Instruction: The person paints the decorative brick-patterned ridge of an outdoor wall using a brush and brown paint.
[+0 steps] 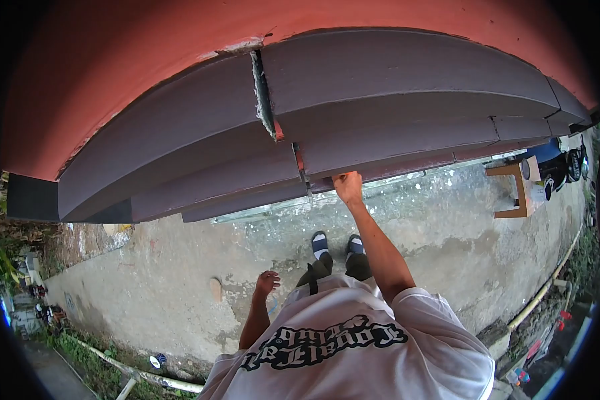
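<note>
My right hand [347,187] reaches up to the lower edge of a dark grey-purple ledge [393,143] on the wall. Its fingers are bent and closed against the underside, and what they hold, if anything, is too small to make out. Just left of this hand, a vertical gap [300,162] splits the ledge. Down by my side hangs my left hand [268,283], its fingers loosely curled and apart, with nothing visible in them. Both feet, in dark sandals [320,243], stand on the concrete floor below the ledge.
Above the ledges rises a red-orange wall [380,15]. A wooden stool [513,192] with a can stands at the right, near dark items [570,167]. A flat beige piece [215,289] lies on the concrete [160,273]. Pole railings [547,285] run along the outer edge.
</note>
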Motion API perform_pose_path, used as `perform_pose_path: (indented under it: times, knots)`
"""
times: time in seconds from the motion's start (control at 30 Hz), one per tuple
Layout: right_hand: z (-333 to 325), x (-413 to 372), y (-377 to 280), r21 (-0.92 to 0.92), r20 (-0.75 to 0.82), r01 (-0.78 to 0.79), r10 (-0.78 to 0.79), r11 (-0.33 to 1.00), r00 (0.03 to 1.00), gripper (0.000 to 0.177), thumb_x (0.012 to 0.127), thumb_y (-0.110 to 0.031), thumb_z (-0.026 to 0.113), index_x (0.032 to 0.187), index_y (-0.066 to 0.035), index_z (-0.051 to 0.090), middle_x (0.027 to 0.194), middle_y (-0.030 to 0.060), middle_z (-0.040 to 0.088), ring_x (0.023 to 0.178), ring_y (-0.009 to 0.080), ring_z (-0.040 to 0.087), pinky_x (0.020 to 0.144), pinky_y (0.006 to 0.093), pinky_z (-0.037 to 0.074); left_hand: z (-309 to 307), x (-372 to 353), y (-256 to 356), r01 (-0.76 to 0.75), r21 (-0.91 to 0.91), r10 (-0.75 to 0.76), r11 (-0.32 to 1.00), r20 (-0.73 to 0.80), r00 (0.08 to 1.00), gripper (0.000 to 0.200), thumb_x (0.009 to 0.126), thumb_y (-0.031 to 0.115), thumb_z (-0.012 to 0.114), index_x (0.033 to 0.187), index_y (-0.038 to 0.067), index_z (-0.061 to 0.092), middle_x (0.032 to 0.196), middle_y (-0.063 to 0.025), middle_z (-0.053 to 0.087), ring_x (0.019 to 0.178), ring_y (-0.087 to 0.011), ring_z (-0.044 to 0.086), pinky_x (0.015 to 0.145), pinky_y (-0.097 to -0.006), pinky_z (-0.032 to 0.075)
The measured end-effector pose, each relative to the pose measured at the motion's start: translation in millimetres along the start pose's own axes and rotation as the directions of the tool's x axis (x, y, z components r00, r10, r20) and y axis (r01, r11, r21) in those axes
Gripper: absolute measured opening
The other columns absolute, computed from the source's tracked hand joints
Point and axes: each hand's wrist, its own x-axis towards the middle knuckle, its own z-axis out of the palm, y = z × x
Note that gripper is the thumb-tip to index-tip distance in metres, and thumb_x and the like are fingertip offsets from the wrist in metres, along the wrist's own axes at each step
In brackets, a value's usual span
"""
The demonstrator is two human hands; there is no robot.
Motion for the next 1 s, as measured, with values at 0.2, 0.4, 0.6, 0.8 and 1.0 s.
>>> perform_pose_path:
  times: [0.2, 0.4, 0.6, 0.8, 1.0]
  knots:
    - [-20.3, 7.7, 11.1, -0.366, -0.161, 0.365, -0.445, 0.856, 0.881, 0.016, 0.076, -0.007, 0.069, 0.090, 0.000, 0.066, 0.086, 0.0211, 0.069, 0.079, 0.0467, 0.063, 0.074, 0.0517, 0.053, 0.9, 1.3, 6.0, 0.015, 0.073, -0.017, 0.997, 0.025, 1.000, 0.026, 0.095, 0.019, 0.049, 0.116, 0.011, 0.062, 0.102, -0.0111, 0.073, 0.075, -0.0230, 0.072, 0.061, -0.0372, 0.050]
    - [51.5, -24.2, -31.1, -0.219, 0.106, 0.211, -0.192, 0.953, 0.976, 0.020, 0.075, -0.006, 0.071, 0.094, 0.000, 0.069, 0.089, 0.0226, 0.070, 0.088, 0.0438, 0.067, 0.082, 0.0497, 0.055, 17.7, -4.8, 14.4, 0.008, 0.076, -0.011, 0.997, 0.035, 0.999, 0.026, 0.095, 0.018, 0.049, 0.117, 0.011, 0.061, 0.103, -0.0108, 0.074, 0.075, -0.0217, 0.072, 0.060, -0.0349, 0.049]
    - [32.7, -11.3, -9.7, 0.046, 0.067, -0.056, 0.053, 0.997, 0.996, 0.012, 0.078, -0.008, 0.069, 0.087, -0.002, 0.071, 0.081, 0.0206, 0.071, 0.082, 0.0404, 0.070, 0.076, 0.0448, 0.055, 38.2, -21.4, 30.2, -0.001, 0.033, 0.000, 0.999, 0.032, 0.999, 0.028, 0.092, 0.013, 0.049, 0.116, 0.011, 0.062, 0.103, -0.0098, 0.073, 0.077, -0.0200, 0.071, 0.063, -0.0325, 0.048]
    - [-75.1, 45.1, 78.9, -0.007, -0.102, -0.002, 0.001, 1.000, 0.995, 0.013, 0.077, -0.008, 0.069, 0.087, 0.001, 0.068, 0.080, 0.0195, 0.070, 0.079, 0.0377, 0.070, 0.072, 0.0435, 0.055, 49.6, -19.8, 9.0, 0.001, -0.026, 0.000, 1.000, 0.006, 1.000, 0.027, 0.092, 0.014, 0.050, 0.116, 0.011, 0.062, 0.100, -0.0098, 0.074, 0.074, -0.0210, 0.071, 0.062, -0.0346, 0.050]
    - [-144.4, 51.5, 72.1, -0.606, -0.211, 0.143, -0.332, 0.782, 0.919, 0.030, 0.070, -0.003, 0.070, 0.100, -0.003, 0.067, 0.099, 0.0160, 0.066, 0.096, 0.0376, 0.061, 0.086, 0.0485, 0.049, 69.4, -23.0, -20.1, 0.056, -0.042, -0.057, 0.998, -0.007, 0.998, 0.026, 0.096, 0.021, 0.049, 0.117, 0.012, 0.062, 0.099, -0.0099, 0.074, 0.073, -0.0213, 0.072, 0.061, -0.0360, 0.051]
